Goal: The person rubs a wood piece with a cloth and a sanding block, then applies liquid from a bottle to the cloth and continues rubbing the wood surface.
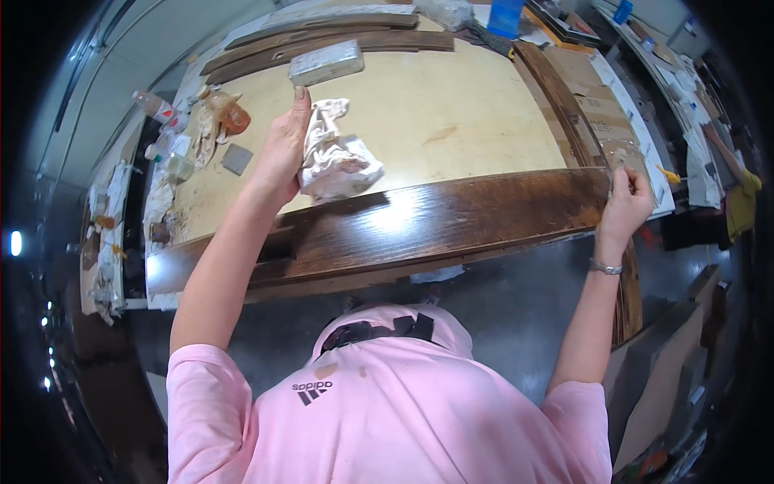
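Observation:
My left hand (280,153) is closed on a crumpled white rag (345,168) with brownish stains, held up above the table with the thumb pointing away from me. Below it a long, glossy dark-brown wooden board (468,211) lies along the near edge of the table, with light reflecting off its face. At the board's right end is my right hand (626,206), its fingers curled in a pinch. What those fingers hold, if anything, is too small to make out.
The pale tabletop (459,105) carries a wrapped silvery block (326,62), a grey square pad (236,159) and a bottle of amber liquid (230,113). Dark boards (322,47) lie at the back, another (564,105) at the right. Far right, another person (743,206) stands by a bench.

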The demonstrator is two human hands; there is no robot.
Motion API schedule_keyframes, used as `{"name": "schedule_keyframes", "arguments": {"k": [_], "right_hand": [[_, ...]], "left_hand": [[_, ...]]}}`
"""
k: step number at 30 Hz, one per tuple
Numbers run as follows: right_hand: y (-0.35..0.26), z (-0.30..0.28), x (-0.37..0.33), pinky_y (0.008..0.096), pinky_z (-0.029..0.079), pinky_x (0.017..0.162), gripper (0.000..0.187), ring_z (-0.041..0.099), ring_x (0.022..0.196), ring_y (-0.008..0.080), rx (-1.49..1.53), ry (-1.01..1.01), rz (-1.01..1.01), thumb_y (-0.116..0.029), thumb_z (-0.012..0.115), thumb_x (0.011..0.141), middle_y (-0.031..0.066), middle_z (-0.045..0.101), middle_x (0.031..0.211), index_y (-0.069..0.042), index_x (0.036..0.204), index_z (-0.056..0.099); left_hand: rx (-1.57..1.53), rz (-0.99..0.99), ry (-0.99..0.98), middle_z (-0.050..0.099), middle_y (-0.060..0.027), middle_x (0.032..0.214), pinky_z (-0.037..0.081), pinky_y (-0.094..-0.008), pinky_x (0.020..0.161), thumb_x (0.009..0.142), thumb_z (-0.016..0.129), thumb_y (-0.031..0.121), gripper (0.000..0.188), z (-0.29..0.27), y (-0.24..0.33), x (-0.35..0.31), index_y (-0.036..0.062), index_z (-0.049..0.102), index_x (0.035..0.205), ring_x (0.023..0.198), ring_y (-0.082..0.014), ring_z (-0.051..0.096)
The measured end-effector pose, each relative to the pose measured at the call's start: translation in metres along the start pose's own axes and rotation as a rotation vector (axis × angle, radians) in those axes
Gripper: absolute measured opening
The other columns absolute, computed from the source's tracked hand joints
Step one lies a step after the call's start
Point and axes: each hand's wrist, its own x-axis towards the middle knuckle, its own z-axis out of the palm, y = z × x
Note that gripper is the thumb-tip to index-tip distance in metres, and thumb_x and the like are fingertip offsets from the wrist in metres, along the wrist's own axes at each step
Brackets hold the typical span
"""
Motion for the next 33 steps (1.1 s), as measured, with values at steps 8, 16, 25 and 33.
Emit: {"name": "schedule_keyframes", "arguments": {"k": [8, 16, 25, 33], "right_hand": [[-0.067, 0.078, -0.089, 0.0204, 0.033, 0.051, 0.019, 0.045, 0.060, 0.0011, 0.311, -0.144, 0.157, -0.012, 0.072, 0.089, -0.0033, 0.060, 0.072, 0.006, 0.090, 0.068], [-0.060, 0.077, -0.094, 0.0226, 0.036, 0.053, 0.020, 0.047, 0.061, 0.0021, 0.269, -0.123, 0.160, -0.012, 0.071, 0.087, -0.0029, 0.060, 0.066, 0.007, 0.082, 0.068], [-0.053, 0.073, -0.099, 0.0242, 0.041, 0.056, 0.021, 0.052, 0.061, 0.0040, 0.220, -0.052, 0.165, -0.013, 0.071, 0.086, 0.0013, 0.065, 0.066, 0.007, 0.084, 0.069], [-0.056, 0.082, -0.097, 0.0261, 0.042, 0.057, 0.024, 0.053, 0.060, 0.0058, 0.179, -0.084, 0.148, -0.015, 0.071, 0.086, 0.0036, 0.066, 0.065, 0.008, 0.081, 0.068]], "left_hand": [[0.377, 0.294, -0.460, 0.058, -0.0076, 0.102, 0.050, -0.0370, 0.085, 0.098, 0.062, 0.042, 0.049, 0.093, -0.013, -0.002, 0.0025, 0.052, 0.125, 0.095, -0.0220, 0.060], [0.961, 0.982, -0.587, 0.056, -0.0209, 0.105, 0.048, -0.0478, 0.085, 0.083, 0.077, 0.036, 0.049, 0.080, -0.020, -0.028, 0.0024, 0.056, 0.112, 0.099, -0.0412, 0.058], [1.008, 0.835, -0.580, 0.066, -0.0233, 0.093, 0.051, -0.0498, 0.077, 0.091, 0.070, 0.039, 0.040, 0.119, -0.029, -0.010, 0.0025, 0.058, 0.101, 0.087, -0.0445, 0.065], [1.208, 0.791, -0.628, 0.064, -0.0188, 0.087, 0.051, -0.0508, 0.074, 0.097, 0.059, 0.036, 0.034, 0.133, -0.022, 0.013, 0.0032, 0.063, 0.090, 0.087, -0.0411, 0.065]]}}
